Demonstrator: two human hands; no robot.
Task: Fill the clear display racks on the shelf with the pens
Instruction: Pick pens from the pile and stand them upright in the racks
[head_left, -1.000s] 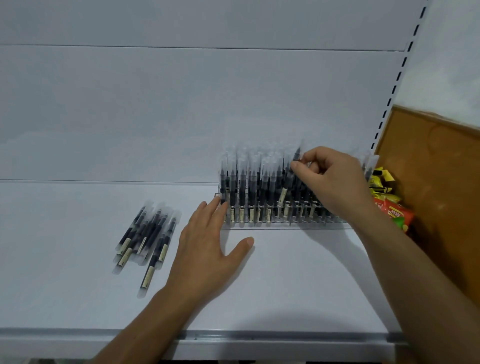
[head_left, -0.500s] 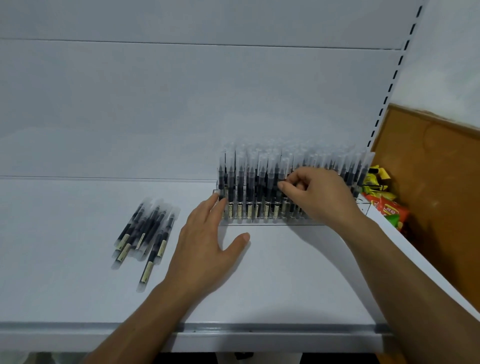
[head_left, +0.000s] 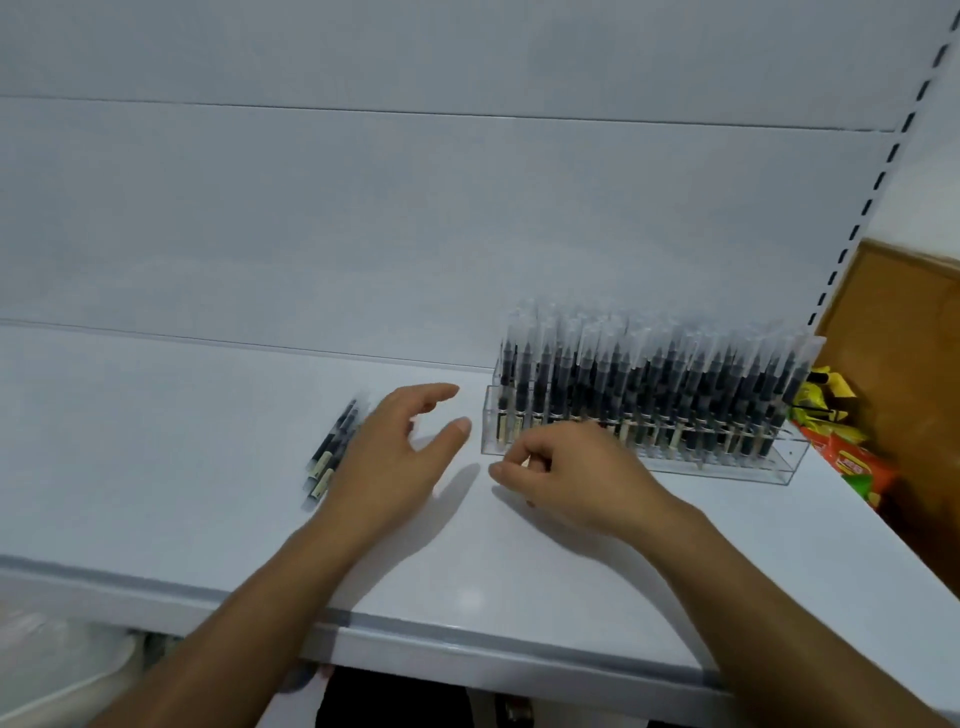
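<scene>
Left hand: my left hand (head_left: 395, 457) is over the white shelf (head_left: 208, 493), palm down, fingers (head_left: 436, 395) straight and loosely spread, thumb set apart from the forefinger. It holds nothing. I cannot tell whether the palm rests on what lies under it.

Right hand: my right hand (head_left: 576, 478) is low over the shelf, fingers (head_left: 501, 470) curled in toward the palm, thumb close to the forefinger tip. I see nothing between them. Motion blur keeps me from telling whether the tips touch.

Loose pens: a small pile of black pens with clear caps and cream labels (head_left: 324, 457) lies flat on the shelf on the outer side of my left knuckles, partly hidden under that hand.

Rack: the clear acrylic display rack (head_left: 779, 467) stands just beyond my right fingertips, its near left corner between the two hands.

Racked pens: many black clear-capped pens (head_left: 649, 384) stand upright in it in close rows, caps up. The far rows are too blurred to count.

Beyond the rack: yellow, green and red snack packets (head_left: 852, 462) lie past its far end, against a brown board (head_left: 904, 338).

Background: pale back panel (head_left: 363, 208) with a slotted upright (head_left: 878, 192) at its right edge.
</scene>
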